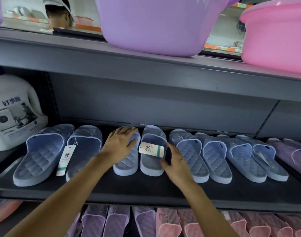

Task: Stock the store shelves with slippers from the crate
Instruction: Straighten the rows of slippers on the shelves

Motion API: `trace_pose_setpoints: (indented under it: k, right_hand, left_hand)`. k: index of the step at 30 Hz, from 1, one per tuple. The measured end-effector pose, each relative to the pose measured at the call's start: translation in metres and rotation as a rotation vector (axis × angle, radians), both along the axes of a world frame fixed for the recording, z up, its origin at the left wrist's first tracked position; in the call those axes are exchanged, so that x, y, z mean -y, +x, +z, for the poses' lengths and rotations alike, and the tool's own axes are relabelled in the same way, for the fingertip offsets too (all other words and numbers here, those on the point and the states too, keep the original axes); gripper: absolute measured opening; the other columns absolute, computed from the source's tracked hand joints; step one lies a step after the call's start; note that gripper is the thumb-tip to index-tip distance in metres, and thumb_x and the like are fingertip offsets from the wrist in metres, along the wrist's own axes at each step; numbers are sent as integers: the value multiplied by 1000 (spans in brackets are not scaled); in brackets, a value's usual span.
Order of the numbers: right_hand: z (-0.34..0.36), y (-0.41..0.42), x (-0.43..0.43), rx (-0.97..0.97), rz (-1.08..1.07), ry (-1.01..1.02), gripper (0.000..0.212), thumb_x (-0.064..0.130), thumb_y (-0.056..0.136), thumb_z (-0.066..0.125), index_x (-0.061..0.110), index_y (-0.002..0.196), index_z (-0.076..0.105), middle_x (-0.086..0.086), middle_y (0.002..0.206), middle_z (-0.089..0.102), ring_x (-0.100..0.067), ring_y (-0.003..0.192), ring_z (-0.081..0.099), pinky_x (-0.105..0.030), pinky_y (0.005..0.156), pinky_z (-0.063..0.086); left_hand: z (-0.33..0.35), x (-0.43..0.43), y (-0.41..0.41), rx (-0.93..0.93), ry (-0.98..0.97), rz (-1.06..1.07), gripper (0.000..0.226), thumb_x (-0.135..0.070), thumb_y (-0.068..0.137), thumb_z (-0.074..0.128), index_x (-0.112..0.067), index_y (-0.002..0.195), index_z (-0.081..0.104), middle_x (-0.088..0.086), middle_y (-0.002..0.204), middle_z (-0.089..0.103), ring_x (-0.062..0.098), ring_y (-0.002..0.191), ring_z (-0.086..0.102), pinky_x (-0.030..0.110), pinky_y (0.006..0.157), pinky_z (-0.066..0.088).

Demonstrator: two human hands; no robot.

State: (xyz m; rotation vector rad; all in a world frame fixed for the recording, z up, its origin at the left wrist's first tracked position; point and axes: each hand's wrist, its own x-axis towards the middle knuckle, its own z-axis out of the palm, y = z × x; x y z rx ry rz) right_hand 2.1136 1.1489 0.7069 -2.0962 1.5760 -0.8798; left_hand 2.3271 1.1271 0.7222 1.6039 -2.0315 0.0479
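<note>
Several blue quilted slippers lie in a row on a dark shelf. My left hand rests flat, fingers straight, over the strap of a middle slipper. Its pair mate lies just right of it, with a white paper tag on the strap. My right hand touches this slipper's right side with relaxed fingers. A larger blue pair with a hanging tag lies at the left, and more blue slippers lie at the right. No crate is in view.
A white detergent jug stands at the shelf's left end. Purple slippers lie at the far right. Above are a purple basin and a pink basin. The shelf below holds purple and pink slippers.
</note>
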Motion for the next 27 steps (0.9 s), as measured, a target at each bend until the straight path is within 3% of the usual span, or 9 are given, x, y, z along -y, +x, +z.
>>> trace_pose_setpoints:
  k: [2, 6, 10, 16, 23, 27]
  right_hand:
    - [9, -2, -6, -42, 38, -47, 64, 21, 90, 56, 18, 145, 24, -1, 148, 33, -17, 134, 33, -22, 102, 29]
    - [20, -1, -17, -129, 114, -148, 64, 26, 91, 56, 19, 146, 23, 0, 149, 32, -16, 136, 29, -22, 104, 26]
    - [20, 13, -23, -136, 203, -204, 64, 28, 89, 58, 17, 144, 28, -2, 147, 36, -21, 133, 36, -31, 107, 32]
    - [17, 49, -28, -127, 325, -223, 64, 26, 85, 65, 10, 140, 37, -9, 141, 45, -25, 128, 44, -32, 106, 35]
    - [16, 103, -30, -124, 387, -224, 65, 36, 84, 57, 12, 141, 37, -10, 140, 46, -27, 127, 45, -36, 105, 38]
    - [17, 138, -29, -122, 391, -208, 63, 29, 89, 60, 14, 143, 31, -7, 146, 38, -22, 135, 34, -32, 110, 30]
  left_hand:
    - [3, -17, 8, 6, -36, 21, 61, -44, 80, 29, -14, 124, 58, 8, 122, 61, 32, 111, 57, 43, 94, 41]
    - [3, -51, 26, 9, -32, 137, 45, -32, 88, 52, -14, 129, 54, 9, 132, 55, 31, 122, 50, 44, 100, 36]
    - [-1, -86, 50, 13, -18, 208, 62, -47, 80, 34, -11, 125, 58, 11, 124, 60, 34, 113, 57, 48, 94, 42]
    - [-9, -121, 90, -10, 9, 306, 63, -48, 79, 37, -8, 124, 58, 14, 123, 60, 37, 111, 58, 51, 85, 47]
    - [-12, -131, 143, -76, 3, 361, 59, -44, 79, 42, -12, 127, 55, 11, 129, 56, 38, 116, 54, 52, 91, 46]
    - [-16, -127, 171, -110, 7, 343, 63, -49, 80, 39, -13, 130, 53, 11, 134, 52, 35, 123, 48, 47, 98, 40]
